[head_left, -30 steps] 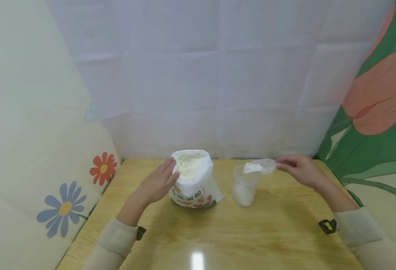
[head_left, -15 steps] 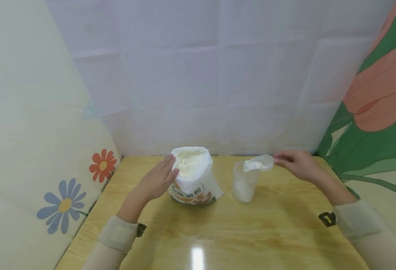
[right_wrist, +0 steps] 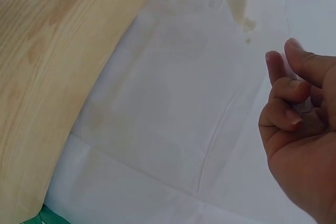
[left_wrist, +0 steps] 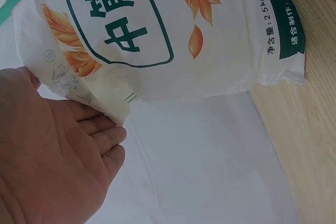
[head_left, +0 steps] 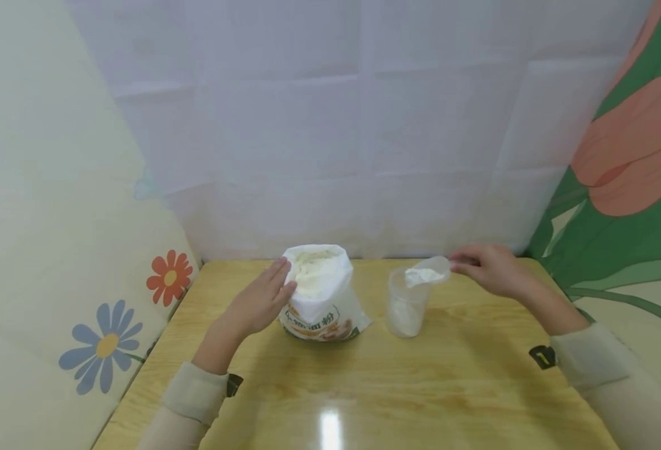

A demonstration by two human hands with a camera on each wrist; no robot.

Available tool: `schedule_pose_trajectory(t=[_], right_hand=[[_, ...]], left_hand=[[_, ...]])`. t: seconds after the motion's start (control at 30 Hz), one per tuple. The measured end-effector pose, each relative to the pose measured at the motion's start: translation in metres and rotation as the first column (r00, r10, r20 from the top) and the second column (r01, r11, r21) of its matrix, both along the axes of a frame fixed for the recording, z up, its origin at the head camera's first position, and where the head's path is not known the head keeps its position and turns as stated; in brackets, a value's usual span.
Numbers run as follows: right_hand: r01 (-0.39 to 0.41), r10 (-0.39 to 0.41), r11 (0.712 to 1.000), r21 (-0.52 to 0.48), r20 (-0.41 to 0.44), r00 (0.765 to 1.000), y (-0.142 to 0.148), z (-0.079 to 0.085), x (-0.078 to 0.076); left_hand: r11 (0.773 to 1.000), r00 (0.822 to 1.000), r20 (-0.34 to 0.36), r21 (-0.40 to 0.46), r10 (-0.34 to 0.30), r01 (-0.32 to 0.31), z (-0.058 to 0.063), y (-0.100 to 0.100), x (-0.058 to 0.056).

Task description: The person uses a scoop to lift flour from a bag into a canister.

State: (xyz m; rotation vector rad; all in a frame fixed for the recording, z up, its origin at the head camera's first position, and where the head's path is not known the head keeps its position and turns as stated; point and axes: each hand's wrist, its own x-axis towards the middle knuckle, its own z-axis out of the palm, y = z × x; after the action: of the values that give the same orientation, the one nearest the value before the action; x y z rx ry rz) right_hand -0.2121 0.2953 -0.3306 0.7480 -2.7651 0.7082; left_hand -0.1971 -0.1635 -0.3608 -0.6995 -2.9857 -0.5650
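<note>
A white bag of flour (head_left: 321, 315) stands upright with its top turned down, pale flour showing inside. My left hand (head_left: 259, 300) rests against its left side with relaxed fingers, the thumb by the front rim; in the left wrist view the fingers (left_wrist: 107, 135) touch the bag's edge. To the right stands a clear plastic container (head_left: 406, 312) with white flour in it. Over its mouth, a translucent scoop (head_left: 437, 267) bears a heap of flour. My right hand (head_left: 490, 269) pinches the scoop's end between thumb and fingers, the other fingers curled in the right wrist view.
The wooden table (head_left: 330, 381) extends in front of the bag and container. A white cloth backdrop (head_left: 330, 156) hangs right behind them. Flower-patterned sheets (head_left: 105, 344) flank the table at left and right.
My right hand and the scoop have shifted slightly to the left over the container's mouth, the scoop a little more tilted. My left hand stays at the bag.
</note>
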Motion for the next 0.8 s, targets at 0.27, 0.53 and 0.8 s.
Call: schedule_pose_trajectory(t=[0.27,0.53,0.8], right_hand=[[-0.018,0.019,0.999,0.036,-0.016,1.000,-0.002,0.002,-0.003],[-0.040,0.042,0.998,0.056,-0.038,0.998,-0.004,0.007,-0.003],[-0.046,0.051,0.996,0.077,-0.066,0.997,-0.006,0.010,-0.003]], left_hand=[[1.000,1.000,-0.008,-0.004,-0.006,0.006,-0.001,0.000,-0.001],[1.000,1.000,-0.006,-0.016,0.002,-0.002,-0.001,0.000,-0.001],[1.000,1.000,-0.008,-0.001,0.005,-0.005,-0.003,0.001,-0.001]])
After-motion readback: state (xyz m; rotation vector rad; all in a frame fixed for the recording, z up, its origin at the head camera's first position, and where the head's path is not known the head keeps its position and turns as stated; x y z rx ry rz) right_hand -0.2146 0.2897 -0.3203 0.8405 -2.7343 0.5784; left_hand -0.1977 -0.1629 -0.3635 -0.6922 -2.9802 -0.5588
